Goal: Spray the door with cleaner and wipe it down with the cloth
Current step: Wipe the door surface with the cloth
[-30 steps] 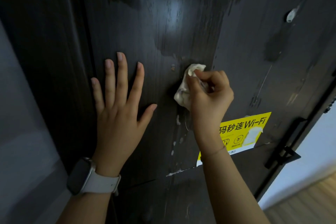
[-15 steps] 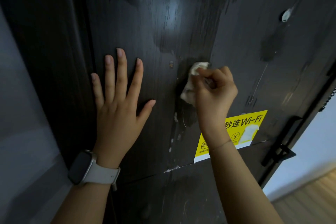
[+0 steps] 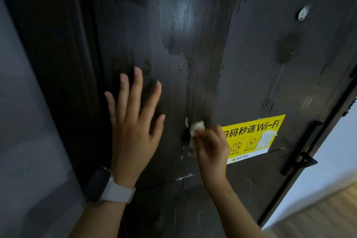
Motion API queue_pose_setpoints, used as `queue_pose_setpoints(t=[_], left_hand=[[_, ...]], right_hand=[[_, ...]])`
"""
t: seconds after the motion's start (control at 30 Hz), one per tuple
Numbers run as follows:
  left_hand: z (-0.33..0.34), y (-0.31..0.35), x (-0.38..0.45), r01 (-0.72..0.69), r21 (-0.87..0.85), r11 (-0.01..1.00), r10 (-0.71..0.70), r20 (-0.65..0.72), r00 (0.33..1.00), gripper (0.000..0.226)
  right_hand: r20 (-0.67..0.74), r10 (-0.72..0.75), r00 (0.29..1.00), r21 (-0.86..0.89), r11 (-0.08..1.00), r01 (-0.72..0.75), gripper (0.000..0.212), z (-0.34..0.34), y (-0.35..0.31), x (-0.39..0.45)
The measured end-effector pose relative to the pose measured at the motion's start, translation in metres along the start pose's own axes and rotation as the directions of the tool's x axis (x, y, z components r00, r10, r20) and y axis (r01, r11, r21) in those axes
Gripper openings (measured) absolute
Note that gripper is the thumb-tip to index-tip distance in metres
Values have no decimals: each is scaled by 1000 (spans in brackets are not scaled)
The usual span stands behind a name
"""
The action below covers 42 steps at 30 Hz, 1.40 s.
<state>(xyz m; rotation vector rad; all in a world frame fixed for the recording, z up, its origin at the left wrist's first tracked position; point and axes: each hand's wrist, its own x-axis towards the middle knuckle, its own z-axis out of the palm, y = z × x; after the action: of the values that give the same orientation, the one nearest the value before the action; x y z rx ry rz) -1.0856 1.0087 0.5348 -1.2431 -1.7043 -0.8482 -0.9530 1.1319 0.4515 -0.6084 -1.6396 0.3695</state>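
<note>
Nearest: left wrist with a white-strapped watch (image 3: 108, 185). Left hand (image 3: 135, 121) fingers straight and spread wide, holding nothing; a second ago the palm lay flat on the door (image 3: 193, 35), now it appears slightly lifted or shifting, contact hard to confirm through blur

Right hand (image 3: 211, 148) fingers curled round a bunched white cloth (image 3: 196, 128), pressing it to the door surface. Over the last second the hand has dropped from mid-panel down to the level of the yellow Wi-Fi sticker (image 3: 255, 135), just beside the sticker's left edge and partly covering it. Motion blur on the hand: judged a downward wipe stroke in progress

Door: dark, wet-looking sheen and streaks across the upper middle, so spraying seems done there. White flecks of residue lie beside the cloth and below it, toward the seam line (image 3: 183, 177) across the panel

Farther: black handle (image 3: 297, 160) at the door's right edge, a small round fitting (image 3: 302, 13) near the upper right, untouched dull patches there. Wood floor (image 3: 318, 214) beyond the edge

Judgement: wiping midway; lower panel and right side remain
</note>
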Motion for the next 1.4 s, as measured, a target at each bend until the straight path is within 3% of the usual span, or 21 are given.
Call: queue_pose_setpoints(t=[0.1,0.23,0.4,0.47,0.6,0.83,1.03,1.27,1.4], left_hand=[[16,10,-28,2,19,1000,-4,110,994,85],[32,5,-48,29,129,991,-51,173,984,101],[36,2,-48,3,187,982,-38,186,982,95],[36,2,-49,0,196,981,-36,181,983,96],[37,2,-50,-4,215,977,-36,183,982,97],[37,2,-50,-7,222,975,-39,200,979,99],[36,2,-50,-12,239,971,-38,202,979,96],[35,2,-49,-8,217,976,-39,210,977,97],[33,2,-48,-7,208,978,-36,206,978,94]], right_hand=[[26,142,990,-11,990,-141,9,2,23,-36],[11,99,995,35,994,-99,9,-4,0,-1],[-137,8,990,100,995,5,10,0,-15,36],[-102,22,995,49,999,-17,9,5,6,0],[-85,190,978,57,981,-185,7,4,22,-38],[-138,2,990,101,995,12,11,14,-25,25],[-52,171,984,56,984,-168,10,7,6,-31],[-133,-15,991,121,992,32,11,11,-33,34],[-27,48,998,29,998,-47,8,10,3,-28]])
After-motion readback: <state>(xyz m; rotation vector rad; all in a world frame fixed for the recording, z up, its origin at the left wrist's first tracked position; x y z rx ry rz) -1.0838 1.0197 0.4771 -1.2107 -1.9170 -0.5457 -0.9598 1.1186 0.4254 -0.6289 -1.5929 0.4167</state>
